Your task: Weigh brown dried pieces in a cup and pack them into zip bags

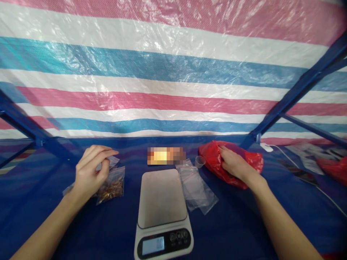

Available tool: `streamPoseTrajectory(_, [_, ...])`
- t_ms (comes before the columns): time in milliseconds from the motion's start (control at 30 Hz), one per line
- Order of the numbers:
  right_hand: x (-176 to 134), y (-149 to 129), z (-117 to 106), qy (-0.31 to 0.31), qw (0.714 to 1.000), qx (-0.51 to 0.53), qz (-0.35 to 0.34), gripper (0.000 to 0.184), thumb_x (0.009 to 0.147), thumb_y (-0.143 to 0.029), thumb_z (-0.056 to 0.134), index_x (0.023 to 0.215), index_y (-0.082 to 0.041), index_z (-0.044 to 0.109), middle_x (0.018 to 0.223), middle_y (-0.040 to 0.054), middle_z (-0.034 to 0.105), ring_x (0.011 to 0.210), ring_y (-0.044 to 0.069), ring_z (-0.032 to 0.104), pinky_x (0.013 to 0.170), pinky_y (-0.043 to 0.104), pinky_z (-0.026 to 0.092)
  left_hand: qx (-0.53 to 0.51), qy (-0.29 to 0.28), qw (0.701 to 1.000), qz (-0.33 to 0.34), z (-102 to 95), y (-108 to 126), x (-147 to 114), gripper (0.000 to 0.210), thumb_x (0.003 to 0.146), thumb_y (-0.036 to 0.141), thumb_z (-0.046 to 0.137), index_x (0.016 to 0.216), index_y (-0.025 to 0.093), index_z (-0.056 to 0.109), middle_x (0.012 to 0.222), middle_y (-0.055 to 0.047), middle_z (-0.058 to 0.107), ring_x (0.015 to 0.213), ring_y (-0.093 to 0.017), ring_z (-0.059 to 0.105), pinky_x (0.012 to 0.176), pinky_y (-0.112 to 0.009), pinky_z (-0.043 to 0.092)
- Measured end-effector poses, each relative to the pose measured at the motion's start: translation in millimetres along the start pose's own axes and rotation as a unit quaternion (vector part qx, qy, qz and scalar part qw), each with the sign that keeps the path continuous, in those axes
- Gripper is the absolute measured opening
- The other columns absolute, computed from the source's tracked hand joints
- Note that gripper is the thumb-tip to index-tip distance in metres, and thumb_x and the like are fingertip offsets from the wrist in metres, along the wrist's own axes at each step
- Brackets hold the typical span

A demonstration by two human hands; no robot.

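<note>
My left hand hovers at the left over some clear zip bags, fingers stretched to the right and a gap between them and the thumb. Under and beside it lies a zip bag of brown dried pieces. My right hand reaches into an opened red plastic bag; its fingertips are hidden inside, so what they touch does not show. Between the hands stands a white kitchen scale with a bare steel plate, its display reading 0.0.
Flat clear zip bags lie right of the scale, with a small clear cup behind them. A blurred-out item sits behind the scale. Blue metal bars frame both sides. At far right are a white cable and another red bag.
</note>
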State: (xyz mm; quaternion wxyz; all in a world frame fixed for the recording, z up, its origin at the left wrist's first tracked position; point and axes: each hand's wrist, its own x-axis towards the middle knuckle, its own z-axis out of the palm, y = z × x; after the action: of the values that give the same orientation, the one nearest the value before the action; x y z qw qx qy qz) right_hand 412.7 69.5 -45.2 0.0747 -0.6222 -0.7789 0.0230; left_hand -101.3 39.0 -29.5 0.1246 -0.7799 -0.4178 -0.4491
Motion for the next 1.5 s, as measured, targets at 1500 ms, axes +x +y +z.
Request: streamPoseTrajectory(1500, [-3,-70,-17,0.156,0.944,0.192,-0.219,0.022,0.107,-0.019,0.056,0.097,-0.022,0.075,0.099,0.0074,0.075,0.09,0.022,0.072,0.084,0.033,0.058,-0.037,-0.065,0.996,-0.049,4.0,9,4,0.028,0.098,0.011,0.051,0.103,0.025,0.075,0.108,-0.004,0.071,0.101,-0.021,0.071,0.091,-0.035,0.057])
